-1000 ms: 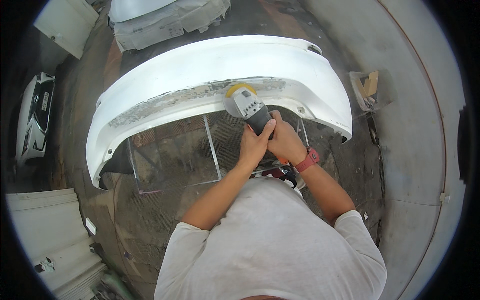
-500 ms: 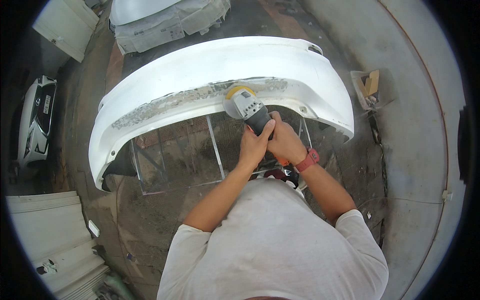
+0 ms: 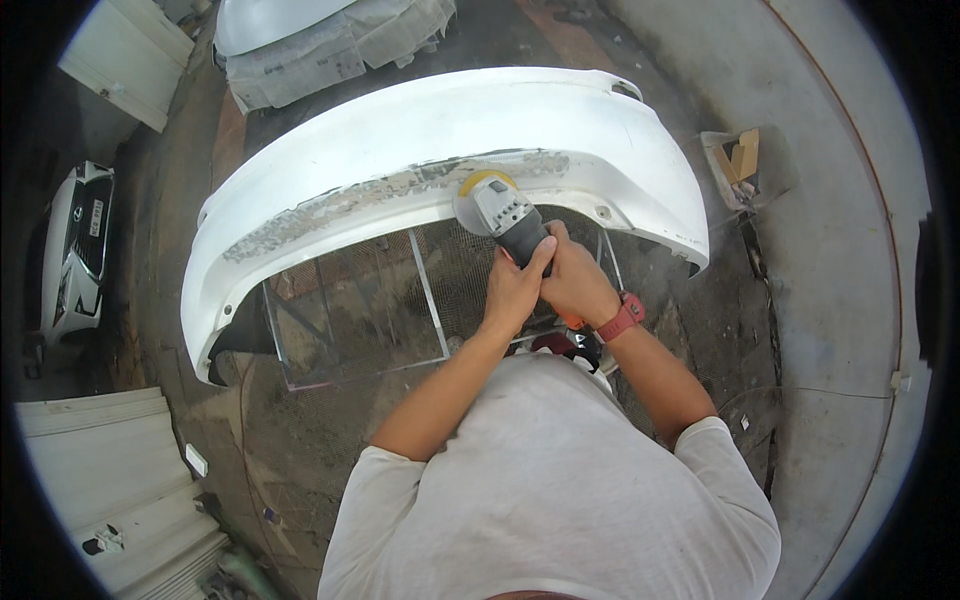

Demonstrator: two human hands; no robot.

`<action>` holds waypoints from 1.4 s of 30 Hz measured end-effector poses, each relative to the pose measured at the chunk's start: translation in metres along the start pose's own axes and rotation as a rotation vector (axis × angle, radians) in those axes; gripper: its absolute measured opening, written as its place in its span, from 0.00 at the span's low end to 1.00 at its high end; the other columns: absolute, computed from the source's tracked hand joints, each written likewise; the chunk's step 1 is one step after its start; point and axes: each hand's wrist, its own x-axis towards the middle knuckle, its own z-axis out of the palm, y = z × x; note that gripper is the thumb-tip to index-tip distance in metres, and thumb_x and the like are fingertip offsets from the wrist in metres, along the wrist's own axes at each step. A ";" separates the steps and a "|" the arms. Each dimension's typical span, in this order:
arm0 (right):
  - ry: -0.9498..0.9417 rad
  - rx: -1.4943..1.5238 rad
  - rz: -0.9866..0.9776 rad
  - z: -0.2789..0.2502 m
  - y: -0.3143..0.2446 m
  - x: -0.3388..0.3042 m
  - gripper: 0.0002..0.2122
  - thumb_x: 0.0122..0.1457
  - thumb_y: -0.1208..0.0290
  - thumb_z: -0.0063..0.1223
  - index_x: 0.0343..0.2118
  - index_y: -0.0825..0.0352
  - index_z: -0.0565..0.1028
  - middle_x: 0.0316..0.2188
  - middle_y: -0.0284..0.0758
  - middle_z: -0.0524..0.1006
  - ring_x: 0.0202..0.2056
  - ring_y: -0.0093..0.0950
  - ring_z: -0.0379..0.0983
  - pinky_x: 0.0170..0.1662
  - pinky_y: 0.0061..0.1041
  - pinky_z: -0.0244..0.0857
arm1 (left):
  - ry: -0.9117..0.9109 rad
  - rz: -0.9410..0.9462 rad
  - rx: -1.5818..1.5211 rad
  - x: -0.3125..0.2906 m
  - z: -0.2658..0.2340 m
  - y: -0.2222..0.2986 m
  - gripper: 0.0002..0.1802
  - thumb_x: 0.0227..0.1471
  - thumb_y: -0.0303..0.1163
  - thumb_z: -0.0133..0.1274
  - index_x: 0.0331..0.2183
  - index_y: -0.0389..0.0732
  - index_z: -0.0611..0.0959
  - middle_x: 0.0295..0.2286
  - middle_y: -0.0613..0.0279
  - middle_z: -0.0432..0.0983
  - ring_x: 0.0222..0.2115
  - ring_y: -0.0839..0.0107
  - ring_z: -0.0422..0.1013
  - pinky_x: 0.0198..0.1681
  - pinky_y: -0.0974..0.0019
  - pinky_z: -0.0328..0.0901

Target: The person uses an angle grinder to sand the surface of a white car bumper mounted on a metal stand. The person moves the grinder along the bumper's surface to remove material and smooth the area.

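Both my hands are wrapped round the dark grip of a power sander (image 3: 503,214), grey-bodied with a round yellow pad. My left hand (image 3: 517,285) closes on its near left side; my right hand (image 3: 580,274), below a red wristwatch, grips it from the right. The pad rests at the lower edge of a scuffed grey strip on a white car bumper (image 3: 430,115). That strip is patchy, with bare and dull areas running along the bumper's length. The pad's underside is hidden.
A metal mesh stand (image 3: 430,292) is under the bumper. Beyond it lies a paper-covered car part (image 3: 330,55). A second car front (image 3: 80,250) stands at far left, above a corrugated white panel (image 3: 110,470). Right are a cardboard box (image 3: 740,160) and a grey wall (image 3: 840,300).
The sander and both hands have shifted very slightly to the right in the picture. My grip on it is the same.
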 end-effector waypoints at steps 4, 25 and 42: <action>-0.056 -0.017 0.038 -0.007 -0.002 0.001 0.25 0.59 0.66 0.68 0.53 0.74 0.69 0.37 0.62 0.84 0.44 0.64 0.82 0.46 0.54 0.76 | 0.017 -0.017 0.017 -0.003 0.003 -0.001 0.36 0.67 0.51 0.67 0.62 0.34 0.77 0.54 0.54 0.81 0.56 0.69 0.74 0.64 0.61 0.67; -0.041 -0.001 -0.016 0.002 -0.004 0.007 0.24 0.60 0.70 0.62 0.56 0.73 0.69 0.37 0.60 0.84 0.44 0.62 0.83 0.46 0.52 0.75 | 0.034 0.052 -0.023 0.002 -0.004 0.006 0.41 0.63 0.55 0.69 0.59 0.28 0.78 0.52 0.46 0.84 0.53 0.62 0.79 0.60 0.59 0.71; -0.034 0.018 -0.071 0.014 -0.006 0.017 0.24 0.59 0.70 0.63 0.55 0.74 0.68 0.36 0.61 0.83 0.44 0.63 0.82 0.45 0.54 0.74 | 0.081 0.073 -0.017 -0.002 -0.018 0.011 0.34 0.67 0.51 0.67 0.59 0.33 0.79 0.52 0.55 0.82 0.53 0.70 0.76 0.60 0.61 0.69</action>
